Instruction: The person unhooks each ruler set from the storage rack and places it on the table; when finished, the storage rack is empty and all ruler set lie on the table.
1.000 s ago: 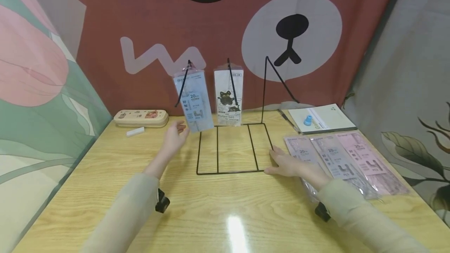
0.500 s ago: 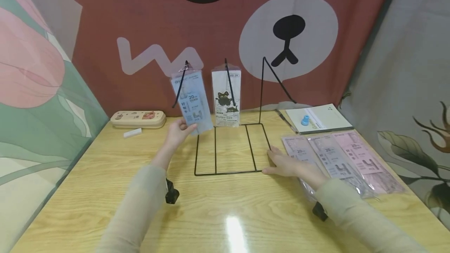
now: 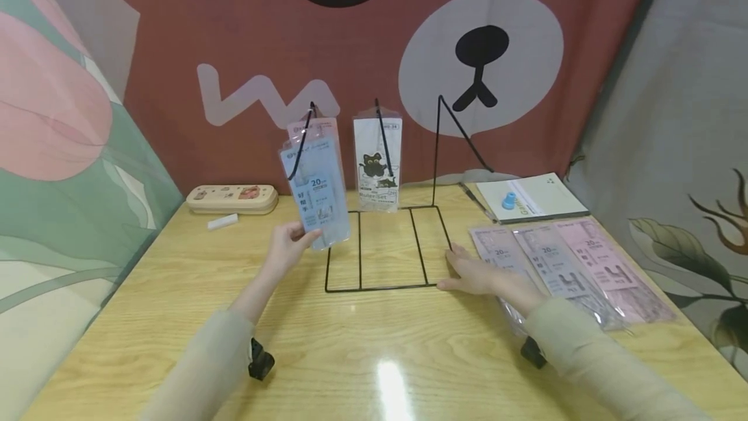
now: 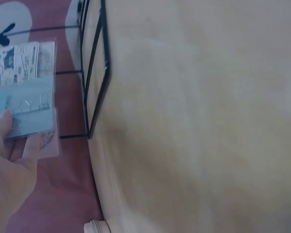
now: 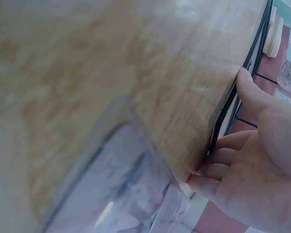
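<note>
Head view: left hand [image 3: 286, 247], fingertips pinching blue packet [image 3: 315, 193], best guided squarely along hook [image 3: 300, 147]; right hand [image 3: 476, 275], thumb and fingers apart, bracing rack [image 3: 386, 288].

Two hands [image 3: 285, 249], one rack [image 3: 360, 251], seemingly six packets [image 3: 320, 195]; one notebook [image 3: 540, 202], pen [image 3: 471, 194], case [image 3: 232, 199], blue piece [image 3: 510, 200], white stick [image 3: 223, 221].

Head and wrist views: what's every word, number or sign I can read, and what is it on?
"好帮手": blue packet
"20": blue packet, left flat packet, middle flat packet, pink flat packet
"4": middle flat packet, pink flat packet
"PCS": blue packet, left wrist view
"Ruler set": white packet
"Gam", then unclear: notebook
Other print: too small or blurred to read.
</note>
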Motion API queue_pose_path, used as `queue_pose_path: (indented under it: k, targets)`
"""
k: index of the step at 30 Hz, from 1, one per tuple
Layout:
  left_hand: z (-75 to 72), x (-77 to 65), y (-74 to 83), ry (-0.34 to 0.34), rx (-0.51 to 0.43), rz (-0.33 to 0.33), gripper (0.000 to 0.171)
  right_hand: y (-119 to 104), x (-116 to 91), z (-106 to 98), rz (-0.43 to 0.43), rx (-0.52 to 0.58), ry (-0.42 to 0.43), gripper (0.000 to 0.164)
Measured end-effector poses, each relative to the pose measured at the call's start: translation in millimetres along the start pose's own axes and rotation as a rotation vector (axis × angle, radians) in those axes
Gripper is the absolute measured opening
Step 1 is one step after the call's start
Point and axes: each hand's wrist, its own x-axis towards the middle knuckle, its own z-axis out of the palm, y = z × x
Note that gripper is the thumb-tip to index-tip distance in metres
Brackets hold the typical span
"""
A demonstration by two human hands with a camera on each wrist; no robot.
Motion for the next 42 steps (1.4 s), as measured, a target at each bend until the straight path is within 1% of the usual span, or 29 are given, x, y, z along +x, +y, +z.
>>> queue_pose_path:
  k: [1, 7, 12, 14, 16, 20, 21, 23, 25, 28, 30, 32, 34, 36, 38, 40, 42]
  targets:
    - [-0.7, -4.4, -0.8, -0.011, -0.011, 0.016, 0.028, 0, 0, 0, 0.0, 0.0, -0.001, 0.089]
    - [-5.2, -35.7, -2.4, -0.062, -0.071, 0.06, 0.027, 2, 0, 0, -0.011, -0.001, -0.002, 0.088]
    - [-11.3, -60.4, 0.9, -0.072, -0.064, 0.105, 0.025, 1, -1, 0, -0.021, 0.002, 0.002, 0.087]
    - [-16.0, -68.9, 1.1, -0.072, -0.062, 0.131, 0.024, 1, -2, 0, -0.022, 0.006, 0.0, 0.087]
    - [-21.4, -76.7, 1.0, -0.065, -0.07, 0.179, 0.023, 1, -2, 0, -0.02, 0.006, -0.005, 0.087]
    - [-36.3, -88.4, 0.1, -0.054, -0.135, 0.286, 0.023, 0, -1, -1, -0.02, 0.006, -0.012, 0.087]
    - [-40.7, -90.5, 0.1, -0.046, -0.157, 0.304, 0.024, 0, -1, -1, -0.017, 0.004, -0.013, 0.087]
    - [-51.2, -94.5, -0.3, -0.026, -0.196, 0.303, 0.026, 0, -1, -1, -0.018, 0.002, -0.014, 0.088]
    - [-63.0, -97.4, -1.9, -0.003, -0.228, 0.271, 0.029, 0, -1, -1, -0.014, -0.001, -0.014, 0.088]
    - [-81.3, -100.9, -7.5, 0.012, -0.255, 0.178, 0.031, 0, -1, -3, -0.021, 0.0, -0.014, 0.088]
    - [-91.9, -102.1, -13.1, -0.002, -0.257, 0.11, 0.029, 0, -1, -3, -0.021, -0.001, -0.014, 0.088]
    - [-100.1, -102.4, -18.7, -0.031, -0.233, 0.036, 0.024, 0, -1, -3, -0.021, -0.003, -0.017, 0.088]
    - [-105.3, -102.2, -23.5, -0.073, -0.187, -0.051, 0.027, 0, -1, -3, -0.018, -0.009, -0.017, 0.088]
    - [-107.9, -101.1, -27.1, -0.136, -0.127, -0.15, 0.039, -1, -1, -2, -0.02, -0.012, -0.017, 0.089]
    - [-108.1, -99.5, -30.1, -0.215, -0.063, -0.235, 0.049, -1, -1, -2, -0.013, -0.013, -0.02, 0.088]
    - [-106.0, -97.9, -33.2, -0.294, -0.013, -0.298, 0.05, -1, -1, -2, -0.013, -0.013, -0.019, 0.088]
    - [-102.2, -96.3, -35.8, -0.34, 0.042, -0.351, 0.048, -1, -1, -2, -0.013, -0.012, -0.017, 0.088]
